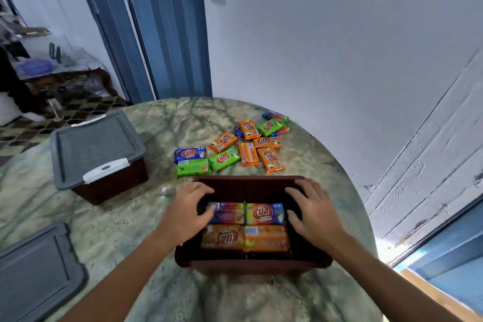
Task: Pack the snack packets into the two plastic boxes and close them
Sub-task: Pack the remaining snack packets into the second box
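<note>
Inside the open box [251, 183], packets [265, 214] lie crosswise, both hands [312, 213] spread

Round marbled worktop [125, 230]. On it: open brown box [251, 264] at lower centre, lidded box [98, 154] at left, loose grey lid [36, 269] at lower left, scattered packets [235, 149] at centre.

green marble table [125, 222], blue door frame [167, 34], white wall [326, 47].
</note>
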Demonstrator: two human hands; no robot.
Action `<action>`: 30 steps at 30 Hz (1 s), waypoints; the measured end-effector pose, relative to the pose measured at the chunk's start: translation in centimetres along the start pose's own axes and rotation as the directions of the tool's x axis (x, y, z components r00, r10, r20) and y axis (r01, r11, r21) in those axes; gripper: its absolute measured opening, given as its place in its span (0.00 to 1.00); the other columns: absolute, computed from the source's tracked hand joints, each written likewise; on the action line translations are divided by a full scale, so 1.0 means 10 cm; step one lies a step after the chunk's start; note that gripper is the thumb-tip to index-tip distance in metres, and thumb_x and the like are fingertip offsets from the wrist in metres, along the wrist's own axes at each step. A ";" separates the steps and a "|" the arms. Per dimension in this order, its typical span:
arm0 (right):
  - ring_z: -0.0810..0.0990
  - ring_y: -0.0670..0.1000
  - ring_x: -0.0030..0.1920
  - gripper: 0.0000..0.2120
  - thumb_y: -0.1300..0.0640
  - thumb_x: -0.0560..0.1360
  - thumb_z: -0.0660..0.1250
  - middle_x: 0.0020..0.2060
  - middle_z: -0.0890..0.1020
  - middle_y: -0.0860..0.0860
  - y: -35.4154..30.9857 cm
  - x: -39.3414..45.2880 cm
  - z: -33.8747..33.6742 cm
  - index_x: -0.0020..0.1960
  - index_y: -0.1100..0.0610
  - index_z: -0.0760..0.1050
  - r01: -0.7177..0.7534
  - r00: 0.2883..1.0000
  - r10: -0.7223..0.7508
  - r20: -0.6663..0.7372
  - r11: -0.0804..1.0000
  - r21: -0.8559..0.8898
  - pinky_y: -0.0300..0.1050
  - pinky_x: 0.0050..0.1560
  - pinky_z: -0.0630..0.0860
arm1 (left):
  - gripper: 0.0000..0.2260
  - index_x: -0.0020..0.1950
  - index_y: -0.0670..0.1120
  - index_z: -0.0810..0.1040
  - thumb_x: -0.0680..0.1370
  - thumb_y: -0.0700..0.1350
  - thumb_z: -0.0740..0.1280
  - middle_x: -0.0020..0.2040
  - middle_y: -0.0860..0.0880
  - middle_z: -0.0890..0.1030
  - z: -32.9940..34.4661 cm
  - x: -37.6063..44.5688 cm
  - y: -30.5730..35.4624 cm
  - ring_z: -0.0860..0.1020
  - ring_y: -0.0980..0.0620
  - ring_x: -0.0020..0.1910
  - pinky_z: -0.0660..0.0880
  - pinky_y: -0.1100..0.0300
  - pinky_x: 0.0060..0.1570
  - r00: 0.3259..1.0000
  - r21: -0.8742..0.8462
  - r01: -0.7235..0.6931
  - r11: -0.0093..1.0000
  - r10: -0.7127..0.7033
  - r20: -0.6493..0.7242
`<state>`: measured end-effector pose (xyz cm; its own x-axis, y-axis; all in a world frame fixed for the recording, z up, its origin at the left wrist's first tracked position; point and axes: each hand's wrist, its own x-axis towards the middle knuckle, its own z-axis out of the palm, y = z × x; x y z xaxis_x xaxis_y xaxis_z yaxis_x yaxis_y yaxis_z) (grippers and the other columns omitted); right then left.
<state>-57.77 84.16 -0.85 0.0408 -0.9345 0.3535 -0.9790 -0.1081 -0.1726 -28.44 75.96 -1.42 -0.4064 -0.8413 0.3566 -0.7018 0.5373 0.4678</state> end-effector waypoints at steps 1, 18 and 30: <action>0.72 0.63 0.64 0.25 0.50 0.69 0.67 0.62 0.75 0.59 0.03 0.01 -0.02 0.64 0.56 0.74 -0.149 0.989 0.149 -0.008 0.989 0.024 0.62 0.58 0.75 | 0.20 0.58 0.45 0.79 0.72 0.55 0.65 0.55 0.50 0.79 -0.01 0.00 -0.05 0.73 0.52 0.57 0.69 0.60 0.58 0.997 0.026 0.075 0.997 -0.074 -0.032; 0.82 0.53 0.38 0.28 0.41 0.79 0.57 0.37 0.83 0.58 0.42 0.12 0.26 0.41 0.66 0.79 -0.704 0.679 0.577 0.454 0.337 0.625 0.45 0.35 0.74 | 0.19 0.47 0.46 0.81 0.80 0.58 0.58 0.42 0.47 0.82 0.20 0.01 0.03 0.80 0.48 0.43 0.71 0.58 0.35 0.495 -0.537 0.789 0.299 -0.828 0.266; 0.84 0.52 0.39 0.27 0.40 0.78 0.58 0.35 0.84 0.53 1.50 1.02 0.47 0.40 0.61 0.80 -0.619 0.785 0.343 0.516 0.432 0.655 0.54 0.44 0.80 | 0.16 0.41 0.47 0.80 0.81 0.51 0.57 0.39 0.47 0.80 0.82 0.56 0.63 0.77 0.53 0.37 0.68 0.60 0.34 0.315 -0.576 0.775 0.258 -0.949 -0.001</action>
<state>-71.08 71.40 -4.14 -0.2010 -0.9456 -0.2557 -0.3179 0.3099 -0.8961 -39.89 74.16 -3.09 0.5386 -0.7749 -0.3309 -0.1590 -0.4791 0.8632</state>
